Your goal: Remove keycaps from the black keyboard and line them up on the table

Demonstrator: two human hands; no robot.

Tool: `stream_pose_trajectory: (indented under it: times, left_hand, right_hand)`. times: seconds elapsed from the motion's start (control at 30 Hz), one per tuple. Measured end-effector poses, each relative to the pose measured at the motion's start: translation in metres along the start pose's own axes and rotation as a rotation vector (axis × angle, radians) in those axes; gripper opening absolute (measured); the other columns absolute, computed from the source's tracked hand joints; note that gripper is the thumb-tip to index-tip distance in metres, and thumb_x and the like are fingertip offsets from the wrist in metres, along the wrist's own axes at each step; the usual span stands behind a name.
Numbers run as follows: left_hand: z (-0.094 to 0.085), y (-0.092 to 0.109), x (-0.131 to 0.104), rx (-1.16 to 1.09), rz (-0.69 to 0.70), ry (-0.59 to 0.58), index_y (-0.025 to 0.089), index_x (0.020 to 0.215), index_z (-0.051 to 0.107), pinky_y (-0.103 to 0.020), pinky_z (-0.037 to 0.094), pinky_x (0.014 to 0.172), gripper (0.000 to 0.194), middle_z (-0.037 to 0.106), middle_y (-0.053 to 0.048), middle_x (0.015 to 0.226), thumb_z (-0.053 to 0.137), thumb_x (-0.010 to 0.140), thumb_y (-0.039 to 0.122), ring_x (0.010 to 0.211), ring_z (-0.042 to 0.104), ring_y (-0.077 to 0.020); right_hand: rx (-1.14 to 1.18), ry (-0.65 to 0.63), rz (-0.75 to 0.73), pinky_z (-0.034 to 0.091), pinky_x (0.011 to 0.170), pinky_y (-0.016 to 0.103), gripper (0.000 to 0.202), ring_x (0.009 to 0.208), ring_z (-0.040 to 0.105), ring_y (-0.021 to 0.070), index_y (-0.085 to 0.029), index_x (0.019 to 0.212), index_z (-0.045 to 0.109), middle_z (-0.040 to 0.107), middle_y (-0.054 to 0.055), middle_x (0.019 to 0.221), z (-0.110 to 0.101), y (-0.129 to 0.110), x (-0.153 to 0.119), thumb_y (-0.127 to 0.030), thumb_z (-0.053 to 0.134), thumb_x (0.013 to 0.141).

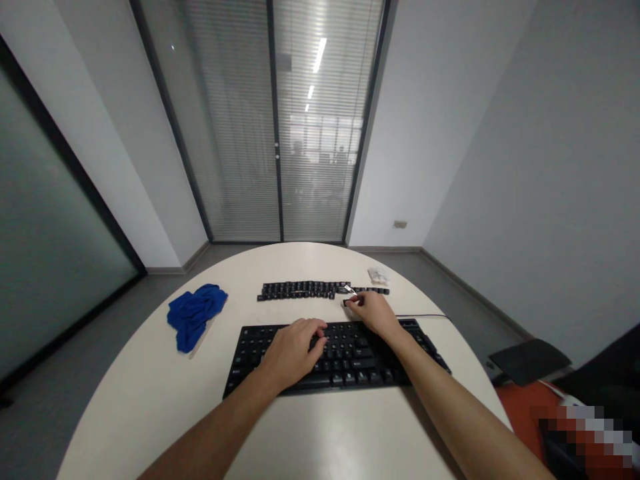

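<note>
head view: you wear this camera on your head; it looks forward and down from above the near side of the keyboard [357,365].
keyboard: you see its top at close range, low in the view and near the middle.
tabletop [125,413]: it spreads around the keyboard, its near part cut by the bottom edge.
glass panels [240,133]: you face them beyond the keyboard, much farther off.
right wall [550,167]: it slants away beyond the keyboard's right side.

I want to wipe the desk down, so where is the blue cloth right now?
In the head view, the blue cloth lies on the table's left side, left of the keyboard.
</note>
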State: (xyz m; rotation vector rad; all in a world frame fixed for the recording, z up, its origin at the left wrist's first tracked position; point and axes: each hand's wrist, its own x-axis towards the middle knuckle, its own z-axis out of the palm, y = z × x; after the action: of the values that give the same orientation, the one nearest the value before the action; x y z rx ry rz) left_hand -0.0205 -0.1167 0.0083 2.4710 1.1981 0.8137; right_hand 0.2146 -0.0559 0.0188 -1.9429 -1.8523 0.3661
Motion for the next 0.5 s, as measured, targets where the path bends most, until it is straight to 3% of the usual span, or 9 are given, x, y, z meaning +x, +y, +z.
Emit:
stream_pose_trajectory:
  times: [0.5]
  left_hand:
    - [0.000, -0.001, -0.001, -0.019, 0.025, 0.011, 0.022, 0.111, 0.058, -0.035, 0.052, 0.086, 0.021, 0.070, -0.003, 0.099, 0.054, 0.091, 0.018, 0.095, 0.065, -0.0211]
  right_hand:
    - [-0.107, -0.033, 0.107, 0.047, 0.073, 0.030, 0.031, 0.094, 0.071, 0.0297, -0.016, 0.097, 0.079, 0.076, 0.019, 0.095, 0.017, -0.012, 0.024, -0.039, 0.060, 0.086]
